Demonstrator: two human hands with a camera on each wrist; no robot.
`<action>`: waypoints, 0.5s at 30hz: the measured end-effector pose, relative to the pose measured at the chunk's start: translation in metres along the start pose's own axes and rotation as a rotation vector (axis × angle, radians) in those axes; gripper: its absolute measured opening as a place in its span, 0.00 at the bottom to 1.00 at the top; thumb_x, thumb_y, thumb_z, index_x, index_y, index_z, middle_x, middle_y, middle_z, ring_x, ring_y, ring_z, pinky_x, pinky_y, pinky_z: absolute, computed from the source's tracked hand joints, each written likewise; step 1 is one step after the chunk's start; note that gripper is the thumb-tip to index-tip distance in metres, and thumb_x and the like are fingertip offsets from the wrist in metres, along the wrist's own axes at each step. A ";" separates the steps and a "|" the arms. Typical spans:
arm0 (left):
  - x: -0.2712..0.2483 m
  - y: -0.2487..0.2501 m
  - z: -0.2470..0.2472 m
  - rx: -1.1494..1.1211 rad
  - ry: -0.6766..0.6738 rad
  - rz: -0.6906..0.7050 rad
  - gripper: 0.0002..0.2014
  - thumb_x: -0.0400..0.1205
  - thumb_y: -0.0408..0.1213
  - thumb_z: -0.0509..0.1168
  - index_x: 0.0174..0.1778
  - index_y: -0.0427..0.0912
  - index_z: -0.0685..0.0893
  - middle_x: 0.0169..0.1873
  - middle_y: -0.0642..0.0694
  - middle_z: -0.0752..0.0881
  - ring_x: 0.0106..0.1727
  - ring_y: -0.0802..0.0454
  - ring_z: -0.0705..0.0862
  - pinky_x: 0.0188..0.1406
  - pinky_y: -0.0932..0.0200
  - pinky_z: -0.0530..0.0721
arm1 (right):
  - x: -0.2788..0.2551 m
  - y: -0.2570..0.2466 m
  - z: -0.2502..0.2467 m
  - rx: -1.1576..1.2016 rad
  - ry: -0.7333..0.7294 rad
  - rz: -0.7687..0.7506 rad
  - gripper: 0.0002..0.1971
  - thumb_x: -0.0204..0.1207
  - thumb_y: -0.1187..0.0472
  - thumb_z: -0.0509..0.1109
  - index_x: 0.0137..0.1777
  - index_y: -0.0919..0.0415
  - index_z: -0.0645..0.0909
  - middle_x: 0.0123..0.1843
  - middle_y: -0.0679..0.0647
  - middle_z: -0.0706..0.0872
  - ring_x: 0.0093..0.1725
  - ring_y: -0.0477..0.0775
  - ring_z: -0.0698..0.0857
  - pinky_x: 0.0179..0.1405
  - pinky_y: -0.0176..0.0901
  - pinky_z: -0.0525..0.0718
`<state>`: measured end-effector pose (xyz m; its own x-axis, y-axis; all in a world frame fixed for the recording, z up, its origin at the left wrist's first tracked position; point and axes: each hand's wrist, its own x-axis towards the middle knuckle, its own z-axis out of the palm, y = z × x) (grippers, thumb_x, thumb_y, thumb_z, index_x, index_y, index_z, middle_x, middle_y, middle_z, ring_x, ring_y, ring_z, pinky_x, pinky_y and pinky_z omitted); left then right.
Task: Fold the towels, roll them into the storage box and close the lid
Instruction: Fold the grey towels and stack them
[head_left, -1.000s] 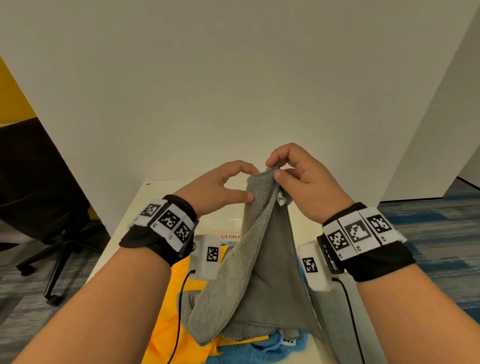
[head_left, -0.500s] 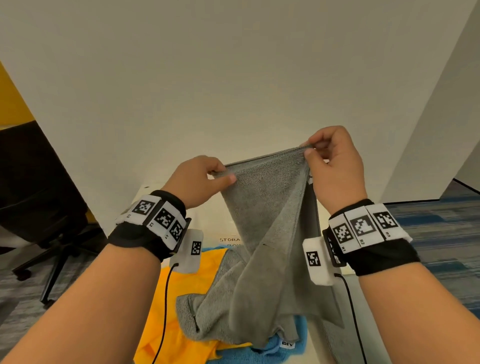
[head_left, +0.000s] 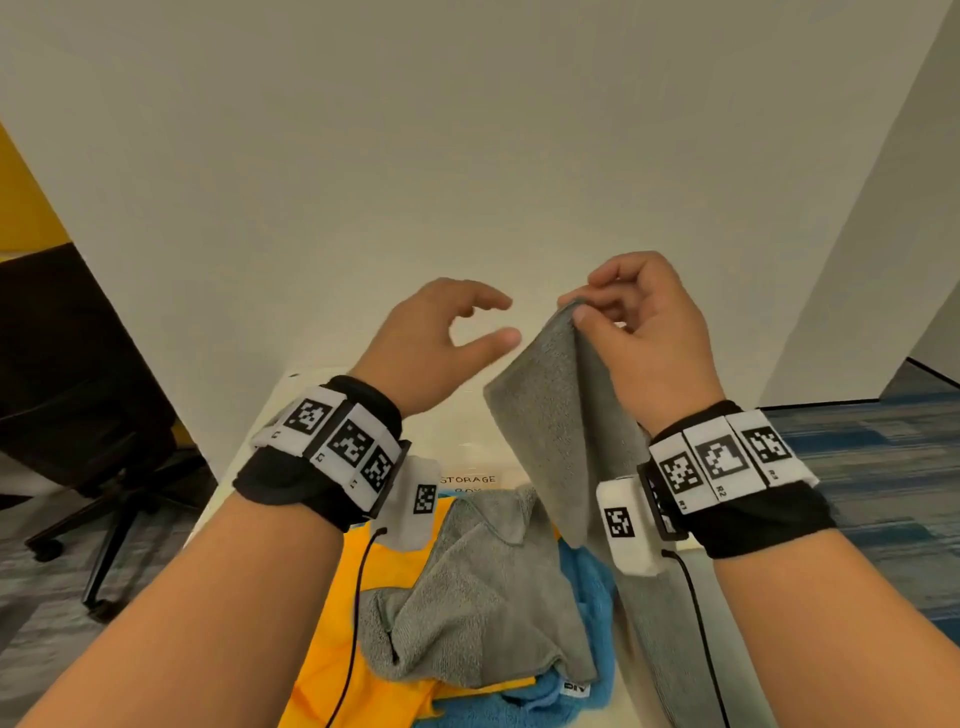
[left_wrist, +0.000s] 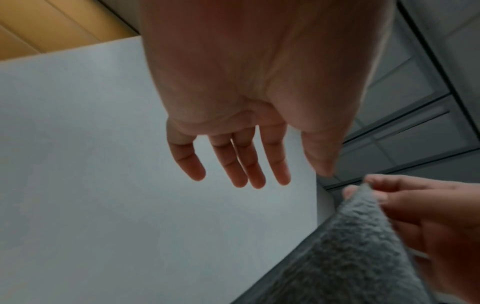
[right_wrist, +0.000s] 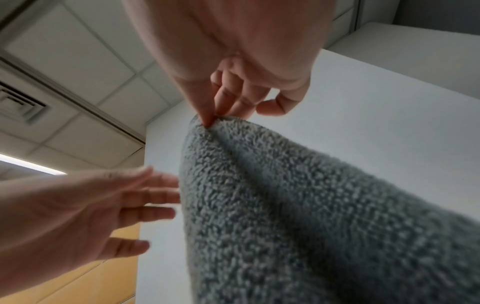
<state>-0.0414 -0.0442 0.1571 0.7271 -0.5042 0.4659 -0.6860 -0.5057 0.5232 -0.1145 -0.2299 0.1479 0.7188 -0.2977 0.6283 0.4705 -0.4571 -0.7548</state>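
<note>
My right hand (head_left: 576, 312) pinches one corner of a grey towel (head_left: 561, 415) and holds it up in front of the white wall; the cloth hangs down to the table (head_left: 249, 478). The right wrist view shows thumb and fingers of the right hand (right_wrist: 211, 120) nipping the towel (right_wrist: 298, 205) at its tip. My left hand (head_left: 498, 319) hovers just left of that corner, fingers loosely spread, holding nothing; the left wrist view confirms the left hand (left_wrist: 246, 176) is empty, beside the towel (left_wrist: 350, 257). A yellow towel (head_left: 332, 649) and a blue towel (head_left: 587, 587) lie under the grey one.
A paper label reading STORAGE BOX (head_left: 467, 480) shows on the table behind the towels; the box itself is hidden. A black office chair (head_left: 78, 415) stands at the left. Blue-grey carpet (head_left: 883, 467) lies to the right. White partition walls (head_left: 467, 156) close the far side.
My left hand has let go of the towel's top edge and opened. The freed corner has dropped, so the grey towel now hangs from my right hand alone, lower than before.
</note>
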 end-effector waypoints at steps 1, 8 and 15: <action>0.001 0.004 0.003 -0.028 -0.068 0.016 0.19 0.78 0.56 0.68 0.65 0.58 0.81 0.62 0.60 0.81 0.62 0.64 0.77 0.55 0.72 0.71 | -0.002 -0.002 0.003 -0.001 -0.032 0.002 0.13 0.76 0.68 0.71 0.50 0.49 0.75 0.43 0.43 0.90 0.47 0.40 0.87 0.51 0.36 0.82; 0.002 0.010 0.014 -0.099 -0.223 -0.014 0.11 0.81 0.50 0.67 0.46 0.45 0.85 0.42 0.50 0.87 0.47 0.55 0.84 0.49 0.57 0.79 | -0.006 -0.001 0.013 0.002 -0.111 -0.015 0.13 0.73 0.67 0.75 0.46 0.49 0.77 0.44 0.46 0.89 0.45 0.41 0.87 0.47 0.36 0.83; 0.000 0.005 0.006 -0.168 -0.224 -0.011 0.05 0.85 0.40 0.62 0.48 0.50 0.83 0.37 0.55 0.83 0.39 0.62 0.80 0.41 0.67 0.76 | -0.013 0.013 0.019 -0.035 -0.137 0.026 0.11 0.73 0.63 0.74 0.44 0.46 0.76 0.44 0.39 0.85 0.44 0.38 0.84 0.43 0.31 0.78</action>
<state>-0.0454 -0.0511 0.1551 0.6974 -0.6510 0.2997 -0.6499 -0.3983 0.6473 -0.1077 -0.2161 0.1260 0.7950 -0.1940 0.5748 0.4338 -0.4805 -0.7622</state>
